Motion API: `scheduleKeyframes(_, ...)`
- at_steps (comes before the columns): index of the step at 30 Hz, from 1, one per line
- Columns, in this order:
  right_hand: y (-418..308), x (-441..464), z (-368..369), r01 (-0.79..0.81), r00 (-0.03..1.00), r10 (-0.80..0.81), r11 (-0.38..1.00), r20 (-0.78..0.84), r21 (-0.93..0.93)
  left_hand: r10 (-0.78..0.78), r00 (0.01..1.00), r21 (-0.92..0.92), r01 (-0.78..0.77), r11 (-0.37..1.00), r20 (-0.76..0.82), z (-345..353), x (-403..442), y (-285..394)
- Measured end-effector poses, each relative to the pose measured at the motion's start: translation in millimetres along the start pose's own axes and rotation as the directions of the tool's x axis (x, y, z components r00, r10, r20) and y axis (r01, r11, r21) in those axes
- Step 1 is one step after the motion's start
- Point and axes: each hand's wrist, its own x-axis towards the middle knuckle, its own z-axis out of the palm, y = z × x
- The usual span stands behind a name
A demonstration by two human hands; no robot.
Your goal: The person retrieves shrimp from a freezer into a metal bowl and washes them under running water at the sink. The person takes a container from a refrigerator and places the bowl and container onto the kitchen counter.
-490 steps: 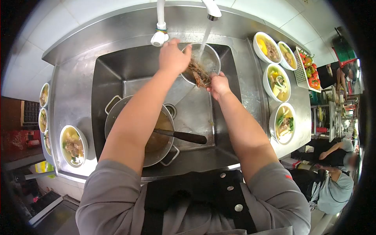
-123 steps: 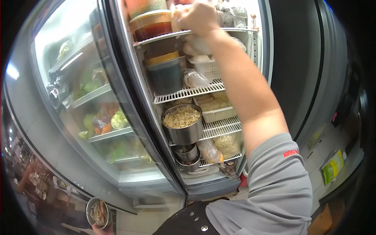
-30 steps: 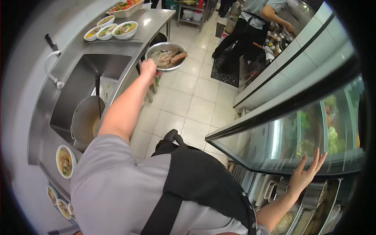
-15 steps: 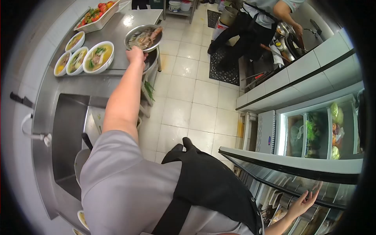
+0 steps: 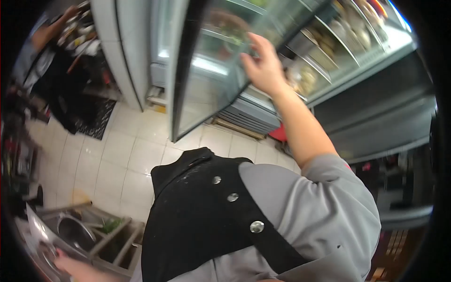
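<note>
My right hand (image 5: 268, 66) is raised against the glass door (image 5: 199, 105) of the fridge, its thumb and forefinger apart, with nothing visible in it. The door stands swung outward in a dark frame, and shelves show through the glass. At the lower left, my left hand (image 5: 70, 264) is over the steel counter (image 5: 40, 230), beside what looks like a metal bowl (image 5: 48, 254). Blur and the view's edge hide its fingers, so I cannot tell whether it grips the bowl.
Fridge shelves (image 5: 324, 47) hold packed food. A person in dark trousers (image 5: 66, 89) stands on a black mat (image 5: 101, 120) at the upper left. A round metal pot (image 5: 76, 231) and green leaves (image 5: 112, 225) are by the counter. The floor (image 5: 136, 157) is pale tile.
My view has swung right toward the fridge. My right hand has risen to the door's glass. My left hand, earlier holding a metal bowl of food out over the counter, now shows at the lower left.
</note>
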Motion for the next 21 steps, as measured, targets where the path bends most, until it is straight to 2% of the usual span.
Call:
scheduleKeyframes(1,0.1,-4.7,3.4,-0.029,0.999,0.029,1.0,0.03,-0.011,0.005,1.0,0.008,-0.005,1.0,-0.015,1.7,-7.7,-0.2)
scheduleKeyframes(2,-8.9,-13.3,2.3,-0.126,0.99,0.121,0.99,0.078,0.056,0.009,1.0,0.015,-0.008,1.0,-0.022,2.8,-18.2,-0.5)
scheduleKeyframes(4,-4.3,-38.3,8.6,0.025,0.998,-0.023,0.999,0.059,-0.029,0.02,1.0,0.019,-0.02,1.0,-0.021,0.3,-36.8,-2.7)
scheduleKeyframes(7,10.3,-107.5,12.8,-0.013,0.949,0.005,1.0,0.316,0.021,-0.048,0.995,0.046,0.044,0.998,0.091,16.8,-75.4,-43.2)
scheduleKeyframes(8,15.6,-132.2,10.4,-0.087,0.897,0.064,0.996,0.437,0.032,-0.094,0.985,0.059,0.086,0.995,0.145,32.1,-107.8,-57.0)
scheduleKeyframes(9,24.9,-159.0,9.3,-0.155,0.809,0.135,0.988,0.572,-0.013,-0.048,0.999,0.211,0.043,0.976,0.022,59.7,-146.2,-83.6)
scheduleKeyframes(10,31.8,-182.3,4.8,-0.148,0.774,0.126,0.989,0.621,-0.015,-0.124,0.992,0.255,0.111,0.96,0.034,74.1,-167.2,-109.8)
scheduleKeyframes(11,39.9,-203.4,1.4,-0.208,0.687,0.19,0.976,0.702,-0.06,-0.165,0.984,0.305,0.134,0.943,0.075,87.4,-186.8,-134.6)
scheduleKeyframes(14,70.1,-252.2,-18.5,-0.313,0.496,0.286,0.94,0.82,-0.138,-0.239,0.926,0.352,0.128,0.927,0.292,142.0,-289.0,-184.1)
scheduleKeyframes(15,82.2,-265.4,-27.6,-0.342,0.478,0.318,0.926,0.819,-0.16,-0.338,0.914,0.496,0.191,0.847,0.224,168.0,-317.4,-204.5)
scheduleKeyframes(16,94.3,-276.5,-36.9,-0.37,0.462,0.348,0.911,0.816,-0.179,-0.389,0.82,0.685,-0.005,0.728,0.42,179.6,-364.0,-212.2)
scheduleKeyframes(17,108.0,-285.6,-46.4,-0.399,0.45,0.377,0.896,0.809,-0.196,-0.418,0.74,0.706,-0.107,0.701,0.527,196.5,-439.1,-207.5)
scheduleKeyframes(18,121.6,-295.7,-57.4,-0.423,0.472,0.406,0.883,0.783,-0.203,-0.471,0.595,0.705,-0.245,0.666,0.651,206.3,-484.6,-220.1)
scheduleKeyframes(19,134.7,-306.5,-70.7,-0.447,0.493,0.435,0.87,0.753,-0.21,-0.565,0.348,0.663,-0.378,0.646,0.748,216.0,-526.6,-222.2)
scheduleKeyframes(20,149.7,-316.6,-84.4,-0.47,0.513,0.463,0.856,0.723,-0.215,-0.631,0.151,0.63,-0.404,0.663,0.761,224.2,-553.8,-235.8)
scheduleKeyframes(21,165.7,-326.9,-97.5,-0.505,0.532,0.501,0.835,0.683,-0.219,-0.645,0.077,0.572,-0.551,0.608,0.76,236.5,-606.0,-221.7)
